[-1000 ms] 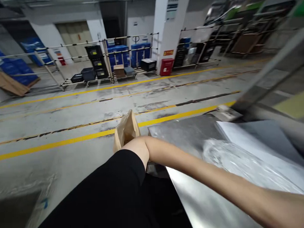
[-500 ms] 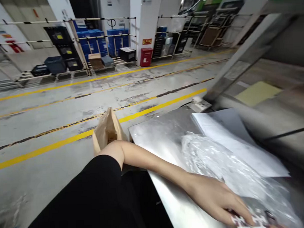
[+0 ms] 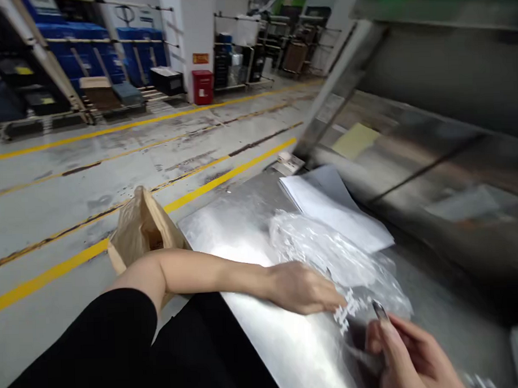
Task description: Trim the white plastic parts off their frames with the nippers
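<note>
My left hand (image 3: 302,288) is low over the metal tabletop (image 3: 236,220), its fingers closed on a cluster of small white branching plastic pieces (image 3: 349,308). To its right, my right hand (image 3: 413,353) is closed around a slim tool (image 3: 379,310), whose short dark shiny tip sticks out past the thumb. What kind of tool it is, I cannot make out. The tip points towards the white pieces, a little apart from them. A crumpled clear plastic bag (image 3: 315,243) lies just behind both hands. Blur hides the finer detail of the pieces.
An open brown paper bag (image 3: 131,235) stands beside the table's left corner, close to my left forearm. White paper sheets (image 3: 334,211) lie behind the plastic bag. A machine with a slanted metal post (image 3: 336,95) rises at the right. More white pieces (image 3: 480,381) show at the bottom right.
The view has swung right. My left hand came into sight from the right edge, with the white pieces at its fingers. My right hand with the tool is now in view.
</note>
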The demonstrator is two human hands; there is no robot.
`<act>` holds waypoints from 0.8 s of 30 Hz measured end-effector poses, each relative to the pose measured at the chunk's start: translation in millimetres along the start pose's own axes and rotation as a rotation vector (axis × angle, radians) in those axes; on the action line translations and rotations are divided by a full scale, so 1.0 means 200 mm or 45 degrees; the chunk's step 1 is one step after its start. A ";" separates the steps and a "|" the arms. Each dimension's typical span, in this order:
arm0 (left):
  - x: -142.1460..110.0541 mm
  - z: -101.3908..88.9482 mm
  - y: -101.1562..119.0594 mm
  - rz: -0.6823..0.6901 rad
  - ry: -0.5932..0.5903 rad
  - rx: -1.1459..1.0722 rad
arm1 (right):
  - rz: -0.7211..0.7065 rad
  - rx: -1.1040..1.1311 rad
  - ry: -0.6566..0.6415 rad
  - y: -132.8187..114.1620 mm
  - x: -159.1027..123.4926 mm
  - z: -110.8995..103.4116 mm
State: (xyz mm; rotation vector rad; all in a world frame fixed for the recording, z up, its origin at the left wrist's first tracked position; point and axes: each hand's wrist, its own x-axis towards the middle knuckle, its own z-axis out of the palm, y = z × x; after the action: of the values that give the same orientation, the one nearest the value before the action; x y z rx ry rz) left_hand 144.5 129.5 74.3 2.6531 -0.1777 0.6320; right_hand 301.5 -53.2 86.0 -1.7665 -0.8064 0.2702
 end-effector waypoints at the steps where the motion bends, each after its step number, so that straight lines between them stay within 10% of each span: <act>1: -0.01 0.00 0.01 -0.006 0.029 0.007 | -0.039 0.014 0.052 0.01 -0.01 0.00; 24: -0.02 -0.04 0.04 0.020 0.101 -0.107 | -0.241 0.093 -0.163 -0.03 -0.03 0.02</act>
State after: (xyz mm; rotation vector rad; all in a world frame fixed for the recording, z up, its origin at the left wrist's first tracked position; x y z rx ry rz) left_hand 135.2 126.5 82.1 2.5436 -0.1983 0.7182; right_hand 293.5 -52.8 88.5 -1.6045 -1.0360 0.2846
